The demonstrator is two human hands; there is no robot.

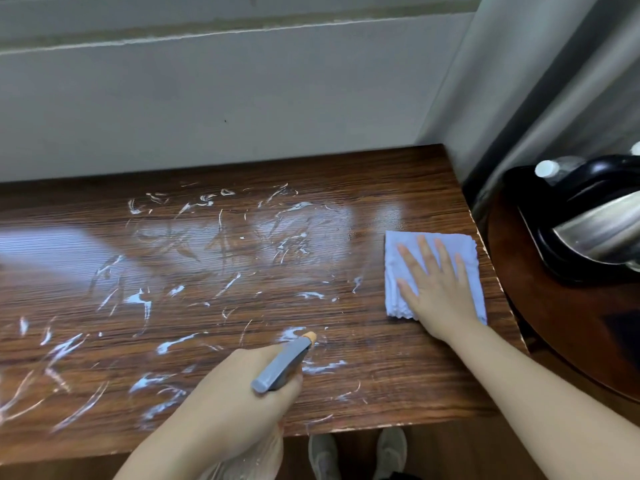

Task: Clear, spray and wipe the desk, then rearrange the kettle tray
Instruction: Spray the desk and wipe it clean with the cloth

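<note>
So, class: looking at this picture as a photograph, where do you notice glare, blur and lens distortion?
Head view: pale glare washes across the desk at the left and centre, dulling the foam streaks; the kettle at the right edge is smeared by blur; the wide lens bends the desk's edges; both hands look fairly sharp.

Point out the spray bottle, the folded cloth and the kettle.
spray bottle (284,365): head view, on its grey trigger head.
folded cloth (394,247): head view, on its bare far-left corner.
kettle (595,230): head view, on its shiny steel body.
</note>
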